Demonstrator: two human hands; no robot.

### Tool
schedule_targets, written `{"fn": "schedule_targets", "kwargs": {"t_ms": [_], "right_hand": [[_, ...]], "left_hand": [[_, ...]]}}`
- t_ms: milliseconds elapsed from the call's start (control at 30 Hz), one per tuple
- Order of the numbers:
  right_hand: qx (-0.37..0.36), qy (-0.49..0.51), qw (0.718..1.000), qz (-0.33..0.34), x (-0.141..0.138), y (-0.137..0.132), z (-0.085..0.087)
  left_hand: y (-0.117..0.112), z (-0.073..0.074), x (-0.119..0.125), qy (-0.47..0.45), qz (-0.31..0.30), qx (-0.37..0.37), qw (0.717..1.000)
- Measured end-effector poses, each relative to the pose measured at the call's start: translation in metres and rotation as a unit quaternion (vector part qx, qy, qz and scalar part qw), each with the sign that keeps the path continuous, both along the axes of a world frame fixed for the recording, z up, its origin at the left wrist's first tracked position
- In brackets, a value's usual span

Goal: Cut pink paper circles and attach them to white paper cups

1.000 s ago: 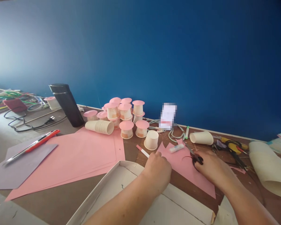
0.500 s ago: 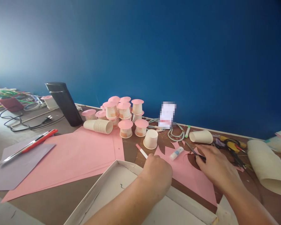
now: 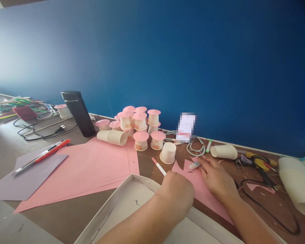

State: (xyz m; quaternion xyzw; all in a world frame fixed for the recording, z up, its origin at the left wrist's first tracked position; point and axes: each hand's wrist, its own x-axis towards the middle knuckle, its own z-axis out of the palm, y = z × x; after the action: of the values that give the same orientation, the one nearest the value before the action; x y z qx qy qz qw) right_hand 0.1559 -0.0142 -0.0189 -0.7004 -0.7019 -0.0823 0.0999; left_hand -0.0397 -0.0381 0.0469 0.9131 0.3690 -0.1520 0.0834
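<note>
My left hand (image 3: pixel 178 193) is curled into a fist above the rim of a white shallow box lid (image 3: pixel 104 210); its fingers face away, so what it holds is hidden. Just beyond it lies a white marker with a pink end (image 3: pixel 159 166), its near part out of sight behind the hand. My right hand (image 3: pixel 218 181) reaches over a cut pink paper sheet (image 3: pixel 208 198), thumb and fingers closing around the end of a small white glue stick (image 3: pixel 194 165). An upside-down paper cup (image 3: pixel 168 153) stands beyond the marker.
Paper cups with pink cone roofs (image 3: pixel 140 140) stand stacked near the wall. Left are nested cups (image 3: pixel 112 138), pink sheets (image 3: pixel 96 166), a utility knife (image 3: pixel 44 156) and a black bottle (image 3: pixel 80 115). Right are a lying cup (image 3: pixel 224 151), scissors (image 3: pixel 239 165) and black cable (image 3: pixel 297 220).
My right hand has left the scissors and moved left to the glue stick, which has turned slightly. My left hand keeps its fist. The view has shifted a little.
</note>
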Motion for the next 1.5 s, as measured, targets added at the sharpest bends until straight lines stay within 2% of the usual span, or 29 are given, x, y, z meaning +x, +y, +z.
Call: {"fn": "schedule_targets", "kwargs": {"t_ms": [67,167,333,433,567,767,900,1100,1200,1333,1500], "right_hand": [[-0.014,0.006,0.999,-0.049,0.004,0.002,0.002],[-0.016,-0.003,0.997,-0.07,0.008,0.003,0.003],[0.033,0.02,0.999,-0.007,0.006,0.001,-0.001],[0.016,0.029,0.999,0.032,0.003,0.0,-0.005],[-0.004,0.021,0.999,0.03,0.003,0.002,-0.009],[0.029,0.013,0.999,0.021,0.009,0.007,-0.01],[0.03,0.027,0.999,-0.01,0.01,0.009,-0.013],[0.042,0.023,0.998,-0.047,0.006,0.009,-0.007],[0.003,0.028,0.997,-0.066,0.003,0.009,-0.001],[-0.045,0.041,0.989,-0.131,0.004,0.007,0.006],[-0.037,0.062,0.979,-0.191,0.013,0.007,0.009]], "left_hand": [[0.0,-0.001,0.0,0.001,-0.003,0.0,1.0],[-0.001,0.0,-0.001,0.001,-0.011,-0.002,1.0],[-0.002,0.005,-0.002,0.006,-0.014,-0.01,1.0],[-0.002,0.005,-0.003,0.008,-0.018,-0.006,1.0],[-0.001,-0.003,-0.001,0.004,-0.019,0.004,1.0],[-0.001,-0.01,0.004,-0.064,-0.031,0.036,0.997],[-0.004,-0.014,0.007,-0.086,-0.058,0.026,0.994],[-0.001,-0.024,0.009,-0.073,-0.053,0.027,0.996],[-0.001,-0.023,0.009,-0.071,-0.054,0.027,0.996],[-0.003,-0.021,0.01,-0.062,-0.048,0.017,0.997],[-0.003,-0.021,0.01,-0.053,-0.042,0.006,0.998]]}}
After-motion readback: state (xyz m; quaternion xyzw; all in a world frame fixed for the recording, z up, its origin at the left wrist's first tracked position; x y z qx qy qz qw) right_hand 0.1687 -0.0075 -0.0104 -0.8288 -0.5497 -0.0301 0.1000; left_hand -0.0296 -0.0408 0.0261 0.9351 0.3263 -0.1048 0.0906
